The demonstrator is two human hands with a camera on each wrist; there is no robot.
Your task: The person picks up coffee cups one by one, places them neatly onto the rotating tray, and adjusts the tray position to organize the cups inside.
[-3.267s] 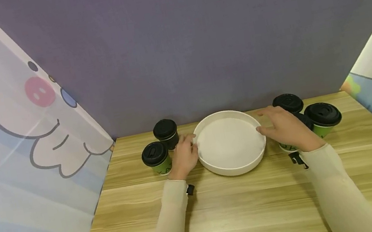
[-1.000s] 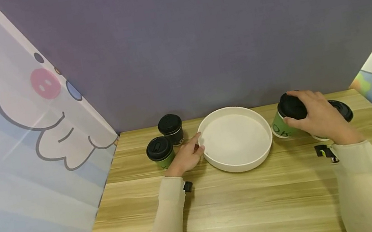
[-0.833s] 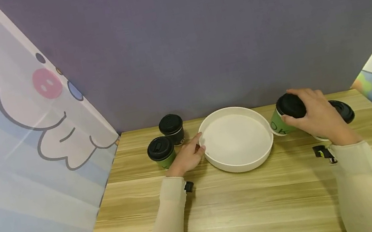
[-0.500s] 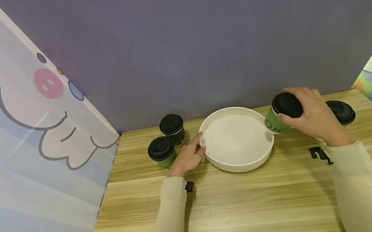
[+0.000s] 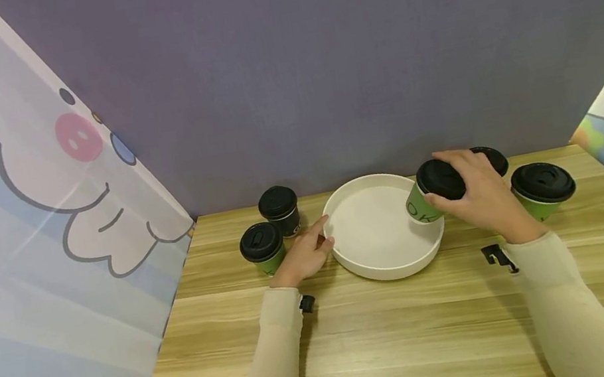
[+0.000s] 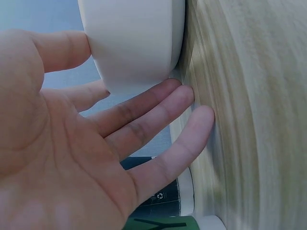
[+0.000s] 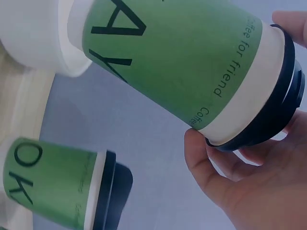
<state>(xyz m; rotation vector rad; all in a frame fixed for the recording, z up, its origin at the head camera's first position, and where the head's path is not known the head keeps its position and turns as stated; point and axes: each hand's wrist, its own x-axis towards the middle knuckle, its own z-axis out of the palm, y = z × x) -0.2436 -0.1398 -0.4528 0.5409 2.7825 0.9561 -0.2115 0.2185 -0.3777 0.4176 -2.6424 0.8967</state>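
In the head view my right hand (image 5: 476,195) grips a green paper coffee cup (image 5: 421,204) by its black lid, over the right side of a round white tray (image 5: 377,222). The right wrist view shows the held coffee cup (image 7: 172,62) from the side, fingers and thumb around the lid's edge. The cup's base is close to the tray wall (image 7: 38,38); whether they touch I cannot tell. At the tray's left rim rests my left hand (image 5: 304,255). Its thumb and forefinger touch the tray's outer wall (image 6: 134,43), while the other fingers extend loosely.
Left of the tray stand a black lidded cup (image 5: 280,211) and a green lidded cup (image 5: 263,248). Two more lidded cups stand on the right, one (image 5: 543,189) in front and another (image 5: 492,160) partly behind my right hand. A grey panel (image 5: 354,71) closes the wooden table's back.
My right hand has taken hold of a cup among those on the right, lifted it and carried it left over the tray. The left hand has stayed at the tray's rim.
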